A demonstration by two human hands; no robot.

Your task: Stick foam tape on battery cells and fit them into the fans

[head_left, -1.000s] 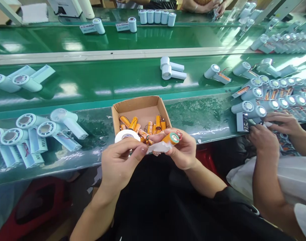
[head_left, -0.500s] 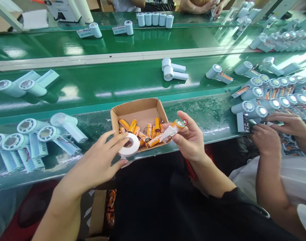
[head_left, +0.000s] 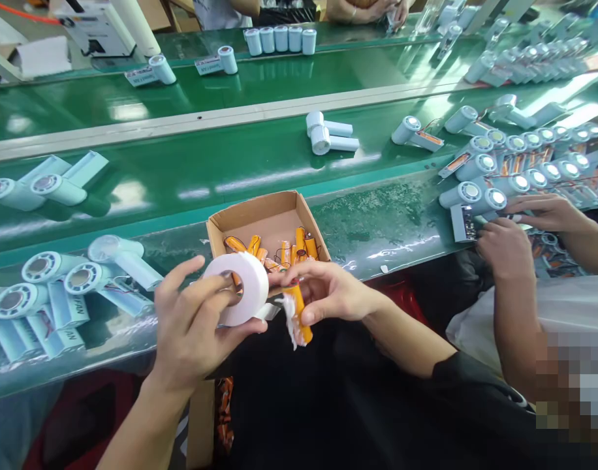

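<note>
My left hand (head_left: 196,320) grips a roll of white tape (head_left: 254,287), with fingers through its core and the thumb at its lower edge. A short loose end of tape hangs at the roll's right side. Between the thumb and fingers of my right hand (head_left: 335,294) is an orange battery (head_left: 301,314), tilted nearly upright, with ragged white tape stuck along its left side. Both hands are in front of a cardboard box (head_left: 267,212) holding several orange batteries (head_left: 285,251) with thin dark wires. The roll hides part of the box's front.
Light blue fan housings (head_left: 103,277) stand at the left on the bench; more housings (head_left: 514,183) crowd the right. A co-worker's hands (head_left: 512,238) work there on a housing. Behind runs a green conveyor (head_left: 220,147) with a few housings. Below the bench is another box (head_left: 200,424).
My left hand has lifted the tape roll up off the box edge, fingers now in its core. My right hand has brought the battery left and down, turning it more upright. The view has shifted slightly.
</note>
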